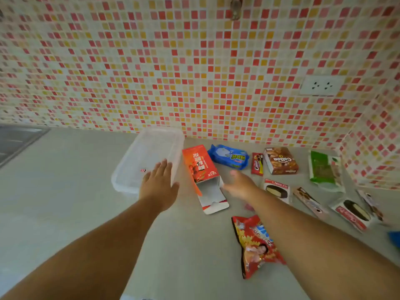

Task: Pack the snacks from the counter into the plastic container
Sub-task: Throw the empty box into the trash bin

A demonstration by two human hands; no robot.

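A clear plastic container (pixel 134 163) lies on the grey counter against the tiled wall, with nothing visible inside but a small mark. My left hand (pixel 159 184) hovers flat and open over its near right corner. An orange box (pixel 200 167) with its near flap open lies just right of the container. My right hand (pixel 239 184), blurred, is beside the box's open end, fingers apart and holding nothing. Farther right lie a blue packet (pixel 228 156), a small red packet (pixel 257 163), a brown Collon box (pixel 280 161), a green packet (pixel 323 168) and a red snack bag (pixel 255 245).
Two choco pie packs (pixel 278 190) (pixel 352 213) and thin biscuit stick packs (pixel 310 204) lie at the right. A steel sink edge (pixel 15 141) is at far left. A wall socket (pixel 321 85) sits above the snacks. A side tiled wall closes the right end.
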